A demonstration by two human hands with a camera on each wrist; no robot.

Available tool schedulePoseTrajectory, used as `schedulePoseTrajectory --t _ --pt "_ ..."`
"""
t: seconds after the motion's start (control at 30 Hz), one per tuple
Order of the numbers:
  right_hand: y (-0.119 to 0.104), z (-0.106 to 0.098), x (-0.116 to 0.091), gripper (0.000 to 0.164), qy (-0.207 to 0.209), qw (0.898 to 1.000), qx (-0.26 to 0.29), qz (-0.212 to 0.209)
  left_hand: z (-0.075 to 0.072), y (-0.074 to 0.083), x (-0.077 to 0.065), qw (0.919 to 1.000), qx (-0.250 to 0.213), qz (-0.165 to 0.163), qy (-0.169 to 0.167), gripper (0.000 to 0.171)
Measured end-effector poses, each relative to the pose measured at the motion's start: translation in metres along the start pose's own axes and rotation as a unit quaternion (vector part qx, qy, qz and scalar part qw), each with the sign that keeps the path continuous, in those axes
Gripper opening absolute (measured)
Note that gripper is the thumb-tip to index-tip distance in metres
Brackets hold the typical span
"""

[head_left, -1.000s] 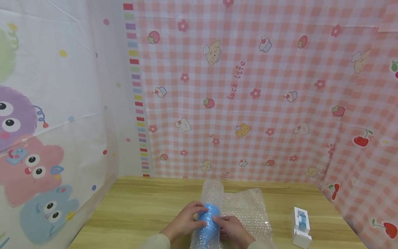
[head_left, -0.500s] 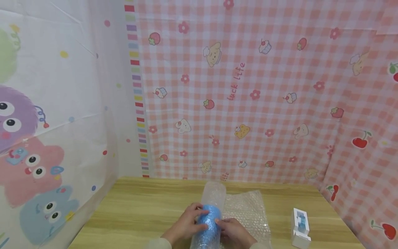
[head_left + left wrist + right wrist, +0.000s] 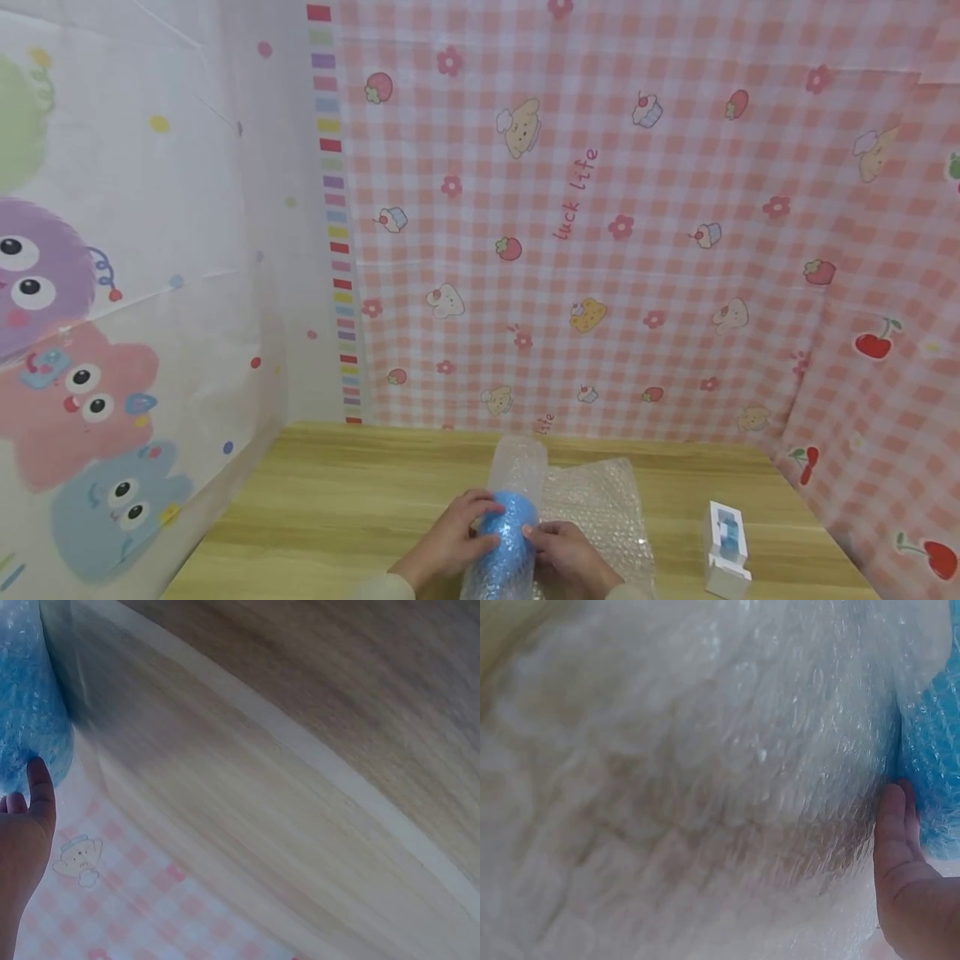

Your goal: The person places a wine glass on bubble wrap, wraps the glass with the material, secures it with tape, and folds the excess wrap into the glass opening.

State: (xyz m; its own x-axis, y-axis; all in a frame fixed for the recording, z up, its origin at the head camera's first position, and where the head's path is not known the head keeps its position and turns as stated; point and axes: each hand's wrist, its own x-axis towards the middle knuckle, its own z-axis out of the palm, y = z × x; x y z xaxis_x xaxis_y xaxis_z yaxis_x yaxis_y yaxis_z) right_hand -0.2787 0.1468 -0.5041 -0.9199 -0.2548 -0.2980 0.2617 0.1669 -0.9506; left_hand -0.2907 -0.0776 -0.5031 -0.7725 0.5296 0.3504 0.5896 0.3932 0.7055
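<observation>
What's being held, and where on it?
The blue item, through its bubble wrap: left hand grips its left side toward the far end; right hand holds its right side, thumb on top.

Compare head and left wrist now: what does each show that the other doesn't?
Only the head view: the right hand, the white box and the monster-print cloth.

Only the left wrist view: a pale band beside a darker brown streaked surface.

Both: the left hand touching the blue bubble-wrapped item, the pink checked cloth and wood-grain tabletop.
</observation>
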Motion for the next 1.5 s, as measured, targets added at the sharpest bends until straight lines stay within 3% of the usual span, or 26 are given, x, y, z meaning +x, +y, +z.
schedulePoseTrajectory --t 0.1,0.3,0.43,0.57,0.67,0.87,1.0,1.1,1.23,1.33,1.4,1.5 --pt "0.001 0.0 0.0 0.048 0.003 1.0 -0.003 -0.007 0.0 0.0 0.001 0.9999 -0.003 -0.009 -0.005 0.035" --pt "0.001 -0.001 0.0 0.056 0.008 1.0 -0.014 -0.017 -0.001 0.0 0.001 0.9999 -0.008 -0.014 -0.003 0.036" --pt "-0.002 0.004 -0.003 0.058 0.063 0.996 -0.044 -0.042 -0.001 -0.001 0.001 1.0 -0.006 -0.005 0.002 0.037" --pt "-0.011 0.013 -0.003 0.045 0.154 0.976 -0.132 -0.077 -0.001 -0.002 0.0 0.9999 -0.007 -0.007 0.002 0.038" --pt "-0.017 0.017 -0.003 0.027 0.179 0.956 -0.205 -0.106 -0.001 -0.002 0.0 0.9997 -0.014 -0.022 -0.006 0.038" --pt "-0.018 0.017 -0.004 0.018 0.156 0.938 -0.256 -0.175 -0.001 -0.002 0.002 0.9992 -0.018 -0.035 -0.012 0.036" --pt "-0.017 0.013 -0.002 0.022 0.129 0.943 -0.254 -0.17 -0.001 0.0 0.003 0.9989 -0.016 -0.04 -0.017 0.036" --pt "-0.016 0.011 -0.002 0.024 0.113 0.938 -0.274 -0.18 -0.001 0.001 0.002 0.9989 -0.012 -0.04 -0.019 0.036" --pt "-0.013 0.01 -0.002 0.026 0.103 0.906 -0.327 -0.247 -0.003 0.001 0.001 0.9993 -0.009 -0.031 -0.019 0.038" --pt "-0.012 0.009 -0.002 0.031 0.086 0.89 -0.358 -0.267 -0.004 -0.001 -0.001 0.9992 -0.007 -0.035 -0.017 0.039" --pt "-0.013 0.009 -0.002 0.039 0.068 0.889 -0.366 -0.267 -0.004 -0.002 -0.001 0.9991 -0.007 -0.04 -0.015 0.04" --pt "-0.013 0.01 -0.002 0.049 0.049 0.898 -0.354 -0.257 -0.005 -0.002 -0.003 0.9987 -0.015 -0.046 -0.014 0.04"
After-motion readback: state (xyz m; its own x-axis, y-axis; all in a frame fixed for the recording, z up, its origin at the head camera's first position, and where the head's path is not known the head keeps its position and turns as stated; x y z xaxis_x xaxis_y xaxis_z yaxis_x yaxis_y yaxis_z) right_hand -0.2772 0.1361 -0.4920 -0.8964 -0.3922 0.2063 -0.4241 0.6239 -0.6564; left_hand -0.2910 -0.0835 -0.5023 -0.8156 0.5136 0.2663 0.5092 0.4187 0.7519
